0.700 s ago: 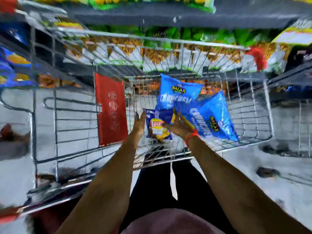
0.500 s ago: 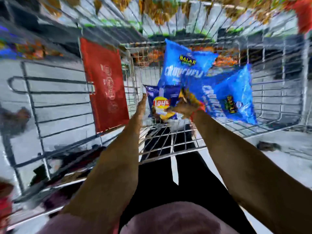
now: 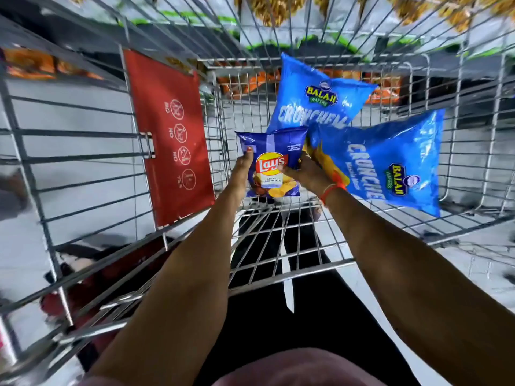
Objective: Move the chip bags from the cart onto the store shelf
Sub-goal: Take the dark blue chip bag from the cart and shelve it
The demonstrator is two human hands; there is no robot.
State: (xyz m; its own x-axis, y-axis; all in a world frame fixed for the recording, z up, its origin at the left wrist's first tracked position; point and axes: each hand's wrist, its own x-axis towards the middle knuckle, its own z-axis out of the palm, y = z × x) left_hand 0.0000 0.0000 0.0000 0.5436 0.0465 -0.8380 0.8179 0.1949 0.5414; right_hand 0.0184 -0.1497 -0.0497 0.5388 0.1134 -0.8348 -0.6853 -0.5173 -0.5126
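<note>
Inside the wire cart (image 3: 292, 263) I hold a small dark-blue Lay's chip bag (image 3: 271, 162) upright between both hands. My left hand (image 3: 242, 171) presses its left edge and my right hand (image 3: 305, 172) grips its right edge with the thumb over the front. Two large bright-blue Balaji Crunchem bags lie in the cart: one (image 3: 315, 98) leans against the far wall behind the Lay's bag, the other (image 3: 390, 162) lies to the right, partly behind my right wrist. A store shelf with chip bags (image 3: 278, 9) shows blurred beyond the cart's top.
A red flap with round warning signs (image 3: 170, 135) stands at the cart's left inner wall. Wire walls close in on every side. Orange packets (image 3: 259, 79) show through the far wall. Grey floor lies around the cart.
The view has dipped closer into the cart. Both hands have closed around the Lay's bag and stood it up so its front faces me. The two large bags stay put.
</note>
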